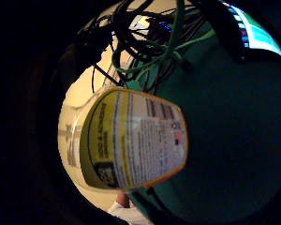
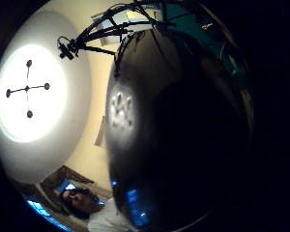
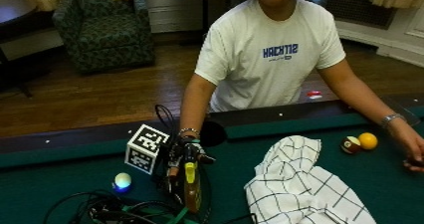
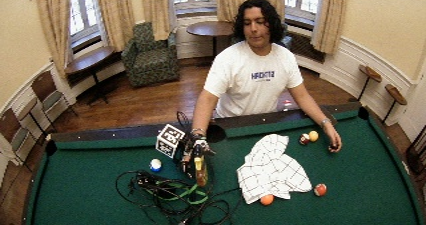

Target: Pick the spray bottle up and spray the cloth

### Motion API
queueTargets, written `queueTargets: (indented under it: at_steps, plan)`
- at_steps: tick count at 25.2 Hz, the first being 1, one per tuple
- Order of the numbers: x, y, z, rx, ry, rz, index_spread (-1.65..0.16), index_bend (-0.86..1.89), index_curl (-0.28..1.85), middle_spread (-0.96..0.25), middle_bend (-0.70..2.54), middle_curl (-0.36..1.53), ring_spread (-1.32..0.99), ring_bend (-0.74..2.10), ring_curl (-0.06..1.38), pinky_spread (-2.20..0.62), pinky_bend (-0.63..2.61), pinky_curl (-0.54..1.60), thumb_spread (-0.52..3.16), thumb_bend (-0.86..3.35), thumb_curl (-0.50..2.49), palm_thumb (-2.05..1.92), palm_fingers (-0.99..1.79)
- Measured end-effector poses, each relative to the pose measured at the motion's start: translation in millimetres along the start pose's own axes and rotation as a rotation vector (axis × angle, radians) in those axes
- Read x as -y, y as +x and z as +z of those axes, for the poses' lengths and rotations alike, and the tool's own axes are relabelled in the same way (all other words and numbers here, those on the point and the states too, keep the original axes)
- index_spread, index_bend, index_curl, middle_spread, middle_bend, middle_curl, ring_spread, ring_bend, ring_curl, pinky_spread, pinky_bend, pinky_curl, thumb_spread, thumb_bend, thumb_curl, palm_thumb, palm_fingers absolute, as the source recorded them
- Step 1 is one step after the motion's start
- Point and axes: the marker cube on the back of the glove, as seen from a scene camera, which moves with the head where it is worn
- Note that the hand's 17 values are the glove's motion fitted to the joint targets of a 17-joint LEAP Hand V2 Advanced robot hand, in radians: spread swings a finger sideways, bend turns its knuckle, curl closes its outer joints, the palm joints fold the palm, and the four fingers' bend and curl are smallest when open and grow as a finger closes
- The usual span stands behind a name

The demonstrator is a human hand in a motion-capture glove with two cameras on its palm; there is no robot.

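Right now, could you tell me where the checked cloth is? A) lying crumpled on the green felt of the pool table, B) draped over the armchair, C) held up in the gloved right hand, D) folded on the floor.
A: the checked cloth lies crumpled on the pool table, apart from the gloved right hand at the spray bottle.

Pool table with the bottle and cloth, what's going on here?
A person at a green pool table has their gloved right hand wrapped around a spray bottle, which shows just above the felt. The checked cloth lies crumpled beside it, untouched. Their bare hand rests near two billiard balls.
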Motion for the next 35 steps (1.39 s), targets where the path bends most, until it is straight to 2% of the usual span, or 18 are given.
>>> queueTargets:
  at_steps: [10,15,19,23,25,28,35]
  plan:
    - [26,-6,22,0.066,-0.132,-0.070,-0.37,0.07,0.20,-0.13,0.32,0.42,-0.16,0.63,0.40,0.06,0.52,0.39,0.94,-0.04,0.42,0.66,0.47]
    - [33,-4,29,0.071,-0.118,-0.048,-0.34,0.07,0.18,-0.11,0.29,0.41,-0.17,0.70,0.40,0.04,0.49,0.38,0.96,-0.03,0.41,0.65,0.54]
    - [33,-2,30,0.037,-0.099,-0.021,-0.31,0.09,0.18,-0.10,0.29,0.40,-0.16,0.77,0.40,0.03,0.45,0.36,0.99,-0.02,0.40,0.65,0.75]
    - [34,-8,29,0.026,-0.116,-0.037,-0.29,0.08,0.18,-0.09,0.24,0.38,-0.16,0.77,0.39,-0.08,0.61,0.38,1.04,0.01,0.41,0.69,1.05]
    - [32,-13,29,0.047,-0.155,-0.071,-0.29,0.12,0.19,-0.13,0.31,0.41,-0.17,0.81,0.41,-0.15,0.60,0.38,1.00,0.04,0.45,0.78,1.28]
    - [25,-31,26,0.086,-0.228,-0.151,-0.28,0.25,0.26,-0.15,0.48,0.48,-0.17,0.77,0.43,-0.19,0.56,0.40,0.92,0.05,0.49,0.84,1.42]
    - [-4,-125,10,0.128,-0.444,-0.369,-0.25,0.34,0.35,-0.16,0.58,0.53,-0.18,0.82,0.47,-0.23,0.56,0.43,0.77,0.03,0.57,0.91,1.43]
